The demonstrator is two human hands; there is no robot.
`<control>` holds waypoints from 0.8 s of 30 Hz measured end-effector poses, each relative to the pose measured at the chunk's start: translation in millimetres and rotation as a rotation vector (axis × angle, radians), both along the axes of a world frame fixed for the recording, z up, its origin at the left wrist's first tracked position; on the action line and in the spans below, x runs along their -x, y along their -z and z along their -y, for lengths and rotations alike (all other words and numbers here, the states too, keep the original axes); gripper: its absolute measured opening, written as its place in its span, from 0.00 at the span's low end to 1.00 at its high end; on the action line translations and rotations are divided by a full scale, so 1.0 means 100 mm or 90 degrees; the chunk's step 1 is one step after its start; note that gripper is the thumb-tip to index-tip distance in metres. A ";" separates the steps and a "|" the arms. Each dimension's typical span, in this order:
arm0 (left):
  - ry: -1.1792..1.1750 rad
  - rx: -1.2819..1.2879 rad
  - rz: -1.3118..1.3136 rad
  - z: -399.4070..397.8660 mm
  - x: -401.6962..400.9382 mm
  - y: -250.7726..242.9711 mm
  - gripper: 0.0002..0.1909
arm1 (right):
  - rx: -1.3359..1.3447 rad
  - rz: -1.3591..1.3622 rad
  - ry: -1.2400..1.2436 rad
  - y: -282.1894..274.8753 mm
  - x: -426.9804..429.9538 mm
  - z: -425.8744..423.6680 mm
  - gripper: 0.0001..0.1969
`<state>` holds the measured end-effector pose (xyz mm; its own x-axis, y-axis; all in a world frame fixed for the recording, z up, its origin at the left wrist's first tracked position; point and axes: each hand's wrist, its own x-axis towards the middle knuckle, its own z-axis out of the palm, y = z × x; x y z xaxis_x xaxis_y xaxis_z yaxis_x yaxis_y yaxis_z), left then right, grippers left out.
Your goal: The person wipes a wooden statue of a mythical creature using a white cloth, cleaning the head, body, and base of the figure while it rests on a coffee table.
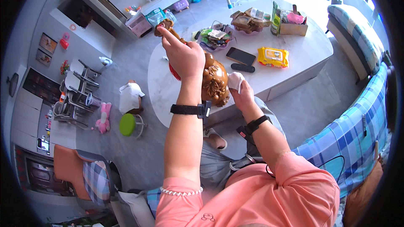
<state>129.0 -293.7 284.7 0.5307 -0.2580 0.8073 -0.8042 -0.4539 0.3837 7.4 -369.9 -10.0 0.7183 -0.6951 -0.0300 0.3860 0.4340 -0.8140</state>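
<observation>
A glossy brown carved ornament [215, 80], gourd-like and probably wooden, is tilted above the near edge of the marble-patterned table [161, 101]. My left hand [186, 57] grips its narrower upper part and hides much of it. The carved tip [164, 26] shows beyond my left fingers, and a red cord or tassel [174, 71] hangs beside that hand. In my right hand [243, 96] is a crumpled white wipe [236, 80], held against or very close to the ornament's rounded, leaf-carved lower body; actual contact is hard to tell.
On the table are a yellow wipes pack [273, 57], a smartphone [241, 56], a black elongated case [242, 67], a cluttered lilac bowl [217, 37], another filled bowl [251, 22] and a box [293, 29]. A green-topped stool [127, 125] stands left; a plaid-covered sofa [344, 113] curves right.
</observation>
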 end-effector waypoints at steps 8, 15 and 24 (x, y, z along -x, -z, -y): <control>0.025 0.004 -0.063 0.00 0.10 -0.08 0.50 | 0.690 -0.034 0.034 -1.12 -0.23 0.02 0.20; 0.028 0.005 -0.049 0.00 0.08 -0.03 0.51 | 0.625 0.033 0.080 -0.93 0.09 -0.18 0.25; -0.002 0.004 -0.027 0.01 0.03 -0.02 0.51 | 0.292 0.009 0.059 -0.34 0.07 -0.60 0.31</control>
<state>126.1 -294.8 286.4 0.5658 -0.2516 0.7852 -0.7857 -0.4534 0.4208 0.3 -309.6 24.2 0.6511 -0.6951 0.3049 0.4190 -0.0058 -0.9080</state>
